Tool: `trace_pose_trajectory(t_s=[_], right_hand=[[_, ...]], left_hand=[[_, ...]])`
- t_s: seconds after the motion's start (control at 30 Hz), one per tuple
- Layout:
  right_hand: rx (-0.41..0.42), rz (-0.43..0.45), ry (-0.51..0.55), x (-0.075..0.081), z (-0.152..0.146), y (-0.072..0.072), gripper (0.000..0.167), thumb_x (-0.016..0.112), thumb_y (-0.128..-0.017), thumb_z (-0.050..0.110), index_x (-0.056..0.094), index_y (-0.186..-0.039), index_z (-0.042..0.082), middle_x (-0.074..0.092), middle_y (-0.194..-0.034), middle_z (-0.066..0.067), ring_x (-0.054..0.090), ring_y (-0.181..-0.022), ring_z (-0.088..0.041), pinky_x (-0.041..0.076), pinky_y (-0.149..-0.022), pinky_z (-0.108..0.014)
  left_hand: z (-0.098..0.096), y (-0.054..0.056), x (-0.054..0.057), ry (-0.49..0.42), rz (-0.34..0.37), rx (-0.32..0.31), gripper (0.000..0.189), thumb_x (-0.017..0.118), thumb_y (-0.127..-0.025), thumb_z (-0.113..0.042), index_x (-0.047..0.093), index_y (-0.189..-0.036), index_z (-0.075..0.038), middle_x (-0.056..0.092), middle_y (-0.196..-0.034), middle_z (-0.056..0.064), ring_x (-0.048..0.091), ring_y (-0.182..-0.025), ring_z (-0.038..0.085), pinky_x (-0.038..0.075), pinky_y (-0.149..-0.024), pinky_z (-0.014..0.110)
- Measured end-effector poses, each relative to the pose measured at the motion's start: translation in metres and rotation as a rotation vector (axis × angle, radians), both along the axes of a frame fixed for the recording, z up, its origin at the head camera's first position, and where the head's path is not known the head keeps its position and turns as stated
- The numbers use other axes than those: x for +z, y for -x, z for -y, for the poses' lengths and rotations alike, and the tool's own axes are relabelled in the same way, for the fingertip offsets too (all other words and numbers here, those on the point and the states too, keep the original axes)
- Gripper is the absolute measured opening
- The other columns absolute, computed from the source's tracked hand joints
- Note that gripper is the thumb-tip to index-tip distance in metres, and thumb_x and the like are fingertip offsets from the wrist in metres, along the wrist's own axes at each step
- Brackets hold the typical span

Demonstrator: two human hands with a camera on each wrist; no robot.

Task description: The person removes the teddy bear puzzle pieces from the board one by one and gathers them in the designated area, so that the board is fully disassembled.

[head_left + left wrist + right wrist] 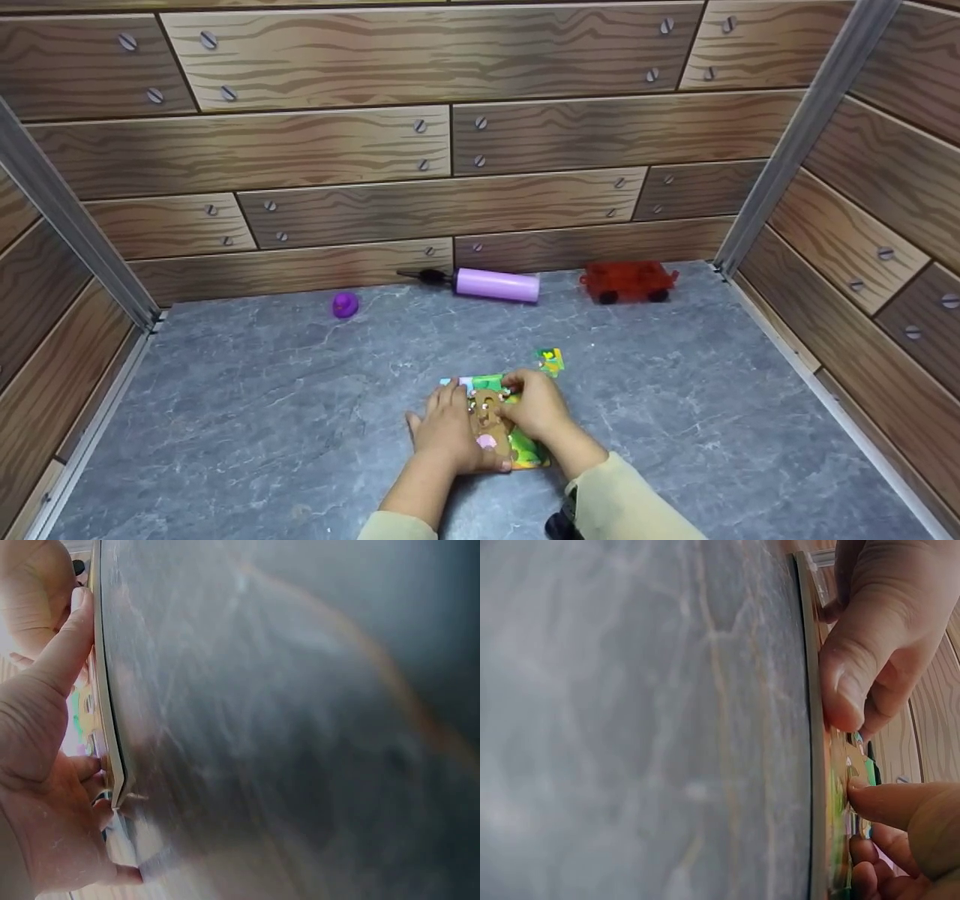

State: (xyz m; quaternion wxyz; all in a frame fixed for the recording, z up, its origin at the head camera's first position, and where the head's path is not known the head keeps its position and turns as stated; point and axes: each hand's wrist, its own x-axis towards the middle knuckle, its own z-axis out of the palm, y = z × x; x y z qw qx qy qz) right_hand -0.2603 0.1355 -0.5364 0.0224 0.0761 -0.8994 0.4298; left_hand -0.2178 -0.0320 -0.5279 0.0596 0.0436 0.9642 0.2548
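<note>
A colourful jigsaw puzzle board (529,451) with a brown bear on it lies flat on the grey marbled floor. My left hand (445,431) rests across its left side with fingers fairly straight. That thumb lies by the board's near edge, also seen in the left wrist view. At the upper right of the board my right hand (538,405) pinches a small puzzle piece (512,391) between thumb and curled fingers, beside the bear's ear. Most of this piece is hidden by the fingers. A loose yellow-green puzzle piece (551,361) lies just beyond the board.
Along the back wall lie a purple rounded toy (345,305), a lilac hand pump (496,286) with a black nozzle, and a red toy wagon (628,282) with black wheels. Wood-patterned walls (352,157) enclose the floor at the back and both sides.
</note>
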Motion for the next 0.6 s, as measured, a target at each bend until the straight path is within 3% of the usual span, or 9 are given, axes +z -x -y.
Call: trace_pose_trajectory(t_s=[0.2,0.6], right_hand=[[0.037,-0.022,0.032,-0.0007,-0.0011,0.0012,0.045,0.085,-0.075,-0.008,0.073,-0.118,-0.005,0.071,-0.098,-0.010,0.067,-0.094,-0.025,0.057,-0.089,-0.046],[0.084,-0.023,-0.032,0.0012,-0.0016,0.0027,0.038,0.080,-0.085,-0.008,0.073,-0.121,-0.005,0.073,-0.106,-0.013,0.068,-0.102,-0.029,0.057,-0.096,-0.050]], left_hand=[[0.0001,-0.0004,0.0000,-0.009,-0.005,0.000,0.143,0.099,-0.050,-0.069,0.039,-0.159,0.001,0.037,-0.167,0.016,0.029,-0.155,0.038,0.019,-0.115,0.082],[0.0005,0.0005,-0.0012,-0.001,-0.003,-0.002,0.141,0.100,-0.052,-0.066,0.039,-0.160,0.000,0.037,-0.167,0.017,0.029,-0.155,0.040,0.017,-0.115,0.083]])
